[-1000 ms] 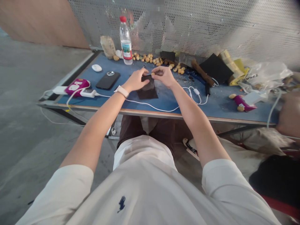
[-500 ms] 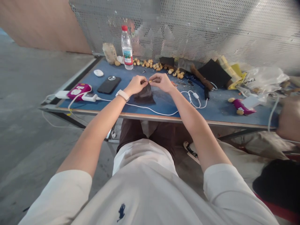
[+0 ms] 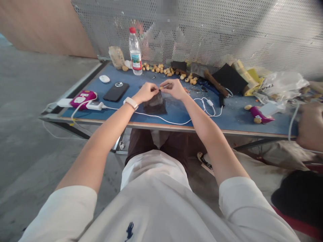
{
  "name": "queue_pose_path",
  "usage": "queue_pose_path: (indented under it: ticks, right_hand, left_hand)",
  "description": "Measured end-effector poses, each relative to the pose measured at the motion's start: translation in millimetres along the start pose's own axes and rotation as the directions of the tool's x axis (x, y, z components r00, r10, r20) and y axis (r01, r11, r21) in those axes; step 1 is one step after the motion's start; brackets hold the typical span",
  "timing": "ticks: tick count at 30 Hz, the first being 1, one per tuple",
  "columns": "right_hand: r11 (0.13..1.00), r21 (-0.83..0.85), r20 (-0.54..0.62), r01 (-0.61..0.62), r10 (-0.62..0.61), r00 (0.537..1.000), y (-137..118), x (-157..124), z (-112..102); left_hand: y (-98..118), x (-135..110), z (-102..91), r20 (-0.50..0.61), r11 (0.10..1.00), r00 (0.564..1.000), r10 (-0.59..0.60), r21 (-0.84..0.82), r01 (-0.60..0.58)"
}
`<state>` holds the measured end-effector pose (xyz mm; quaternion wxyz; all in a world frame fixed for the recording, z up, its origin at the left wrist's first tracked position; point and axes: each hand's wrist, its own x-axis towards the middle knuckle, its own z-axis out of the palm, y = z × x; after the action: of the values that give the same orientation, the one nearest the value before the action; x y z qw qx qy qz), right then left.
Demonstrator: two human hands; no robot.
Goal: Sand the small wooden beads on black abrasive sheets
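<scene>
Bead [image 3: 160, 88]: small, tan, held just above the blue table [image 3: 234, 117], near mid-table & a bit toward the far edge. L hand [image 3: 145, 93] has thumb & forefinger pinched tight on it from 9 o'clock. R hand [image 3: 174, 89] meets it from 3 o'clock, fingertips closed together at the bead's other side; can't tell if they grip the bead itself or sth thin against it, too small to see. Both hands nearly touch at the tips.

Dark sheet [image 3: 155, 105] lies right under the hands, at 6 o'clock from the bead, far edge curled up toward the L fingers. Pale watch [image 3: 131, 103] on L wrist.

Round about, clock read from the bead:
- phone [image 3: 116, 91], black, face down, at 9 o'clock, near the L hand
- pink gadget [image 3: 81, 98] further out at 9, w/ white cable [image 3: 164, 118] running past the sheet's near edge
- water bottle [image 3: 135, 50] upright at 11, red cap
- loose beads [image 3: 164, 70] scattered at 12, along the mesh wall
- white pebble-shaped thing [image 3: 104, 78] at 10

Another person's hand [image 3: 310, 127] shows at the R frame edge, approx 4 o'clock, well apart.
</scene>
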<state>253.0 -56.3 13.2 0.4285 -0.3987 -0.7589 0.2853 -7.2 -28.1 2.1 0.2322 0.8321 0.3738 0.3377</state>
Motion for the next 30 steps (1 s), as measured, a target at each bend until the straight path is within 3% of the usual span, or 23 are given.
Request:
queue_pose_path:
  ticks: [5, 9, 14, 19, 25, 30]
  right_hand:
    - [0.998, 0.057, 0.051, -0.026, 0.023, 0.998, 1.3, 0.3, -2.2]
    - [0.996, 0.054, -0.002, -0.066, 0.066, 0.998, -7.9, -1.2, -0.2]
    - [0.998, 0.020, 0.016, -0.064, 0.063, 0.998, -12.7, -2.6, 2.4]
    - [0.997, 0.021, -0.009, -0.074, 0.074, 0.997, 1.1, 1.6, 4.3]
    - [0.979, 0.201, 0.043, -0.043, 0.035, 0.998, 20.9, 4.6, 4.7]
    - [0.969, 0.242, 0.043, -0.051, 0.042, 0.998, 21.6, 4.3, 7.0]
  left_hand:
    - [-0.5, 0.5, 0.4, 0.001, 1.000, 1.000, 0.002, 0.007, -0.002]
    - [-1.5, 0.5, 0.4, -0.005, 1.000, 1.000, 0.017, 0.000, -0.017]
    - [-1.9, 0.0, -0.2, 0.006, 1.000, 1.000, 0.020, -0.011, -0.020]
    - [-1.8, 0.0, 0.8, 0.001, 0.999, 1.000, 0.030, -0.029, -0.030]
    - [-1.2, -0.1, 3.0, -0.029, 0.998, 0.999, 0.021, -0.054, -0.023]
    - [-2.4, -1.0, 3.6, -0.034, 0.997, 0.999, 0.038, -0.073, -0.040]
